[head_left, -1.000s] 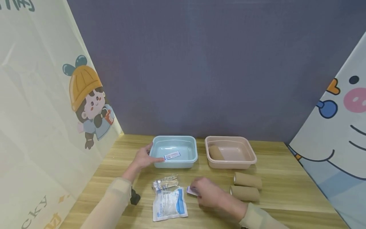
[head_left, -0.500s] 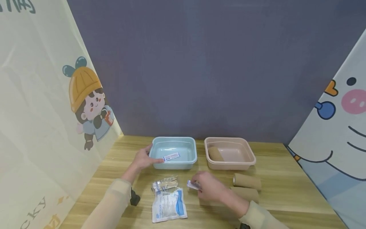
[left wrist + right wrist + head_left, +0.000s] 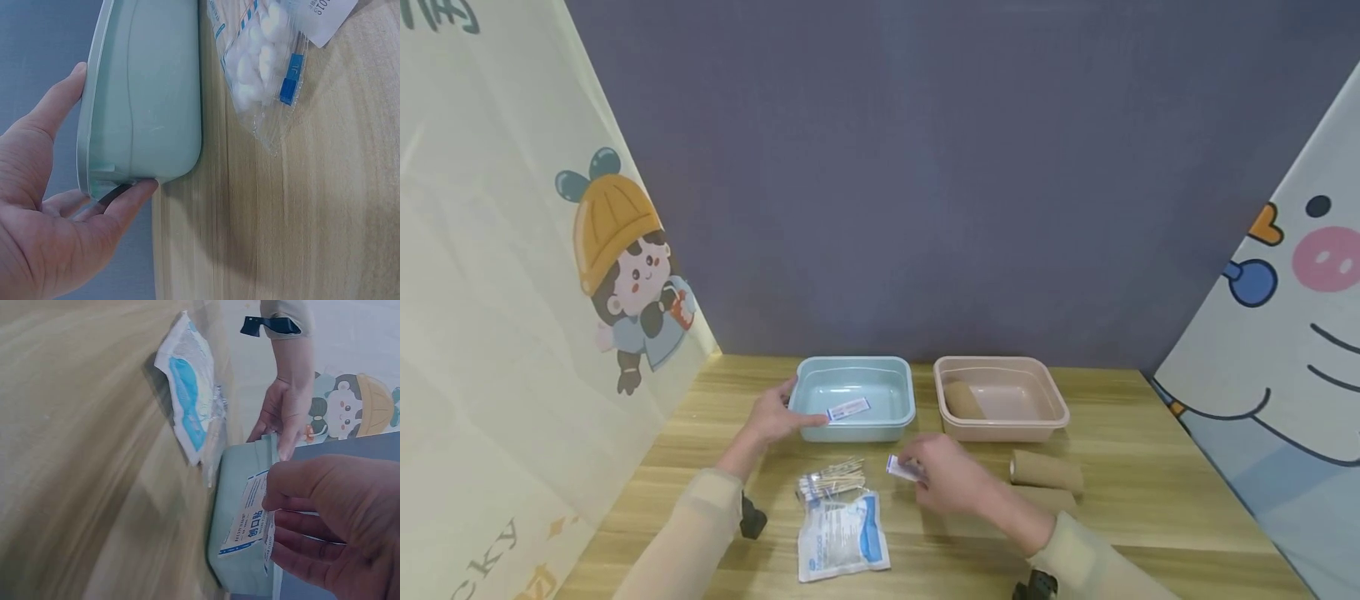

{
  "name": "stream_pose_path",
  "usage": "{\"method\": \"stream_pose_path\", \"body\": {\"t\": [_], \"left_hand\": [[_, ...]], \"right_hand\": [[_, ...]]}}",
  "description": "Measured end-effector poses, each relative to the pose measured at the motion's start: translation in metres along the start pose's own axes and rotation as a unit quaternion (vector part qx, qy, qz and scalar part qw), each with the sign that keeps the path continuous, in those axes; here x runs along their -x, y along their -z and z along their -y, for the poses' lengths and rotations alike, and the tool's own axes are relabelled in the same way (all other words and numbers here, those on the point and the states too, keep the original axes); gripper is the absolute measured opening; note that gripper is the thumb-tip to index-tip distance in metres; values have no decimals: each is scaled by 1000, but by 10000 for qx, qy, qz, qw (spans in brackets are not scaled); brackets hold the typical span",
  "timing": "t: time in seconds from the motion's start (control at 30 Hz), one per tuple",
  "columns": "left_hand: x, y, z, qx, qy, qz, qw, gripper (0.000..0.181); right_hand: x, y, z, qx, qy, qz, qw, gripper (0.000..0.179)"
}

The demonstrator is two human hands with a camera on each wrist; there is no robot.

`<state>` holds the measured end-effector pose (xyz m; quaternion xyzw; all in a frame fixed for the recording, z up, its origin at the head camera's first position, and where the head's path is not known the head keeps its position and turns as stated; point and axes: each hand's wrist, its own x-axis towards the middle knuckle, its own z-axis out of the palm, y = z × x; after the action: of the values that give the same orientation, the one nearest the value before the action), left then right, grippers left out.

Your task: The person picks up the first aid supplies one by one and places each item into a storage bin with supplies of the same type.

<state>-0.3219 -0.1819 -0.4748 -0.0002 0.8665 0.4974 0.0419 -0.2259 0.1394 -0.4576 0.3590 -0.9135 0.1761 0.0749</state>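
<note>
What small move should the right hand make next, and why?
I'd probably lift the pinched packet over the blue tray's near rim and lower it inside. The right hand holds it just short of that tray, a similar-looking small packet already lies in there, and the left hand grips the tray's left end, which should keep it steady.
</note>
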Motion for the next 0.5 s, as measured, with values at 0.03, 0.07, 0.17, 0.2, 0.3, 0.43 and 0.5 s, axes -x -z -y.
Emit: {"method": "stream_pose_path", "body": {"t": [0.03,0.07,0.17,0.2,0.3,0.43,0.5], "left_hand": [[0,0,0,12,-9,-2,10000,115],[0,0,-1,-1,-22,6,10000,116],[-1,1,-1,-54,-53,9,10000,118],[-2,1,-1,-62,-61,11,10000,118],[-3,2,1,-76,-53,6,10000,117],[-4,1,3,-54,-7,-7,10000,118],[-3,0,3,-46,12,-12,10000,119]], "right_hand": [[-2,2,0,-4,20,-49,10000,36],[-3,5,0,-5,42,-94,9999,36],[-7,12,1,37,133,-234,9996,36],[-9,14,1,82,164,-263,9995,35],[-13,19,1,135,266,-313,9991,32],[-18,25,2,185,291,-283,9990,30],[-19,26,3,233,237,-262,9991,29]]}}
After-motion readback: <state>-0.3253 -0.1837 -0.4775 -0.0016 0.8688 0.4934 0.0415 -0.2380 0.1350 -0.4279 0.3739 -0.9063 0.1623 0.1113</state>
